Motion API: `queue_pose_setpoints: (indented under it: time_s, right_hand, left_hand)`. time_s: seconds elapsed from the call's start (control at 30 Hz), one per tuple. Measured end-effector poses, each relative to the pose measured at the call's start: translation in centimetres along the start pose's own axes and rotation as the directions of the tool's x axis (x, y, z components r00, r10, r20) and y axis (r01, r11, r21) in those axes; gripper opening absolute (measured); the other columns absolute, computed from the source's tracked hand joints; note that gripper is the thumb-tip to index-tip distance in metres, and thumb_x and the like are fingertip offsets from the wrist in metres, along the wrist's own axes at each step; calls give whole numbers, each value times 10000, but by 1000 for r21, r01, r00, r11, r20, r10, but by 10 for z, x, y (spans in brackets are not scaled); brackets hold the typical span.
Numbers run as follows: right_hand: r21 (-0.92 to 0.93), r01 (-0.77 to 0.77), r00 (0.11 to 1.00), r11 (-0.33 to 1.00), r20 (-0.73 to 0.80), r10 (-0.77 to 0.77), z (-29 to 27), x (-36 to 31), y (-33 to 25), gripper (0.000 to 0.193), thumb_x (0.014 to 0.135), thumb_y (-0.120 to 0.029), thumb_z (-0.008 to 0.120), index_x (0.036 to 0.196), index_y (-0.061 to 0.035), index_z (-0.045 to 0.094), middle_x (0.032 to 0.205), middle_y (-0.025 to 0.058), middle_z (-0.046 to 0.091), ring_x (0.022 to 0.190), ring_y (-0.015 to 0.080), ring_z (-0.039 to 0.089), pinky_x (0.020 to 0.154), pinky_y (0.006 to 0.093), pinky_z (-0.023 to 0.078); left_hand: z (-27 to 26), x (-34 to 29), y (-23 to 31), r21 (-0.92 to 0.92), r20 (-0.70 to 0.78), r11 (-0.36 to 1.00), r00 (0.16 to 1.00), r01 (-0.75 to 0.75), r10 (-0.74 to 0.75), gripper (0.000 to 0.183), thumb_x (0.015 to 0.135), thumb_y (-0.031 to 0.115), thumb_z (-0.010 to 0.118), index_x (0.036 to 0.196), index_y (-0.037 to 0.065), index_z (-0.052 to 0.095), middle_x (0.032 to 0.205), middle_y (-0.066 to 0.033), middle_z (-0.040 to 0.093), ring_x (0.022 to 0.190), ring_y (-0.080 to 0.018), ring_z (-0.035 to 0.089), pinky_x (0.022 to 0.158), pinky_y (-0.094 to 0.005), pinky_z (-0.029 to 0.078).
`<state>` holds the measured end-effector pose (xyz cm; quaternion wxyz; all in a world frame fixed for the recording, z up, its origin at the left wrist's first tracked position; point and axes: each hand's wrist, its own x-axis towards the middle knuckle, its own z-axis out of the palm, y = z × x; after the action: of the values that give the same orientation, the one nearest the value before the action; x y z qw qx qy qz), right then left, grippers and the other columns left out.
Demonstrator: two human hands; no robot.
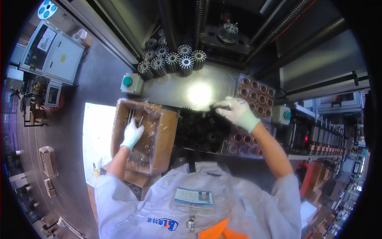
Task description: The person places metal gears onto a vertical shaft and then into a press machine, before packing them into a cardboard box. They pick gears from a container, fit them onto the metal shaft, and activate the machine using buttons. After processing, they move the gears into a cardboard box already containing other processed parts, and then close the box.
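Pick-up seems the step: left hand [133,134] apparently grasps a rod [141,120] inside the box [166,130], right hand [237,112] pinches a dark piece [212,107]; next likely needs lifting the rod clear.

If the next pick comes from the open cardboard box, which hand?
Left, most likely: the left hand is inside the cardboard box. The right hand is off to the right, by the dark toothed parts.
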<state>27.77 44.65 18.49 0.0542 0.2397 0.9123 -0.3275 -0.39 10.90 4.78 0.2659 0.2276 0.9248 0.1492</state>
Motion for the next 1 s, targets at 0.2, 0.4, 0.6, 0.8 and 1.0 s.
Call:
queue_pose_setpoints:
  time_s: [0.2,0.4,0.6,0.8,1.0]
  right_hand:
    - [-6,118,987,993,-111,-118,5,14,6,267,880,-274,659,1096,-134,731,1069,131,660,989,291,658,847,400,509]
    - [151,-64,996,986,-59,74,1,19,7,290,864,-312,668,980,-46,670,891,145,691,825,298,686,762,384,536]
    - [258,81,996,963,-67,-65,11,28,23,346,805,-328,761,998,-56,670,996,150,663,908,284,673,813,377,527]
    - [341,66,998,938,-45,-54,1,20,11,474,747,-299,831,1158,-104,696,1075,125,594,1027,279,624,872,363,503]
    - [703,-100,988,704,-11,151,1,12,13,238,860,-188,787,923,-1,655,685,9,638,526,46,531,485,233,417]
  left_hand:
    - [16,-23,-67,-152,276,986,955,-72,112,376,879,223,665,1179,5,608,1012,-210,684,930,-301,659,848,-395,500]
    - [-11,-44,-45,-588,175,809,977,3,123,203,1003,153,577,1176,49,554,829,35,506,729,-43,457,659,-208,411]
    - [-59,-69,13,-747,10,662,994,-66,111,247,1014,197,577,1213,54,544,875,34,516,727,-47,474,622,-210,419]
    - [-79,-80,47,-831,-32,545,988,-112,153,329,982,230,615,1232,35,529,844,24,518,709,-55,482,605,-212,424]
    - [-85,-82,74,-849,-59,501,972,-169,228,346,951,150,662,1257,42,542,856,60,542,666,-19,500,572,-167,434]
